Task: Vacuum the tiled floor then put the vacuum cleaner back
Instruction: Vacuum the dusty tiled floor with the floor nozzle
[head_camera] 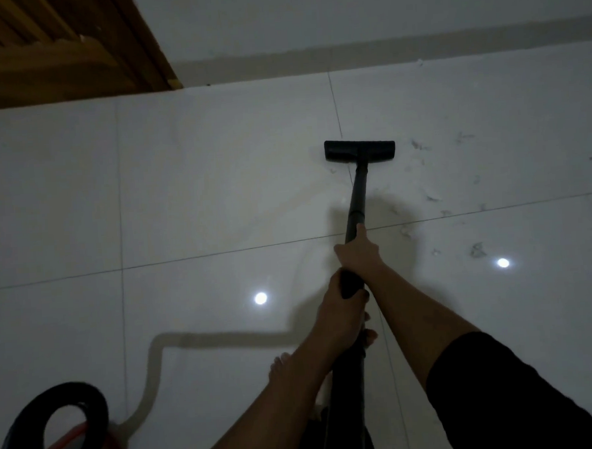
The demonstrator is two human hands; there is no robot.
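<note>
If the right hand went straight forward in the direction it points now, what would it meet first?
Probably the black floor nozzle: the right hand points along the wand it grips, which ends there on the tiled floor.

The room is dim, and the whole view looks greyish and grainy. Two small white spots of glare (260, 298) sit on the glossy tiled floor (182, 182), mirrored from lamps overhead. A soft shadow (386, 202) spreads beside the vacuum wand (358, 190), which reads as a flat black shape. The wooden door (55, 48) is murky. Straight lines bow towards the edges, and the dark sleeve (523, 394) in the near corner is soft.
</note>
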